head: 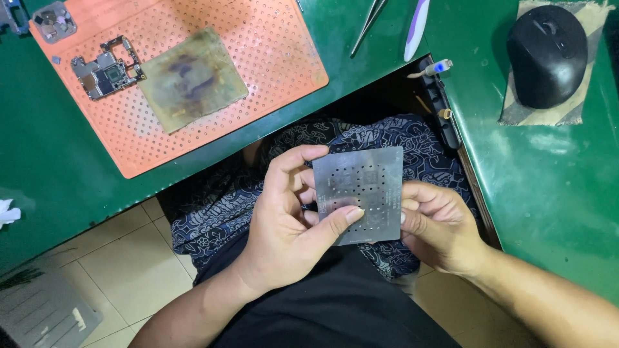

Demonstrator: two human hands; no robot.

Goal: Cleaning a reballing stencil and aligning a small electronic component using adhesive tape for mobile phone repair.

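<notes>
A square grey metal stencil plate (367, 187) with small cut-out patterns is held over my lap, below the bench edge. My left hand (284, 216) grips its left side, thumb pressed on the face near the lower middle, index finger curled over the top left corner. On the plate's right edge my right hand (435, 222) pinches it, fingers mostly behind the plate.
An orange perforated mat (271, 45) lies on the green bench (541, 174), bearing a phone circuit board (106, 67) and a stained square pad (192, 78). Tweezers (369, 22), a white-handled tool (416, 29) and a black mouse (548, 55) sit farther right. Tiled floor lies below.
</notes>
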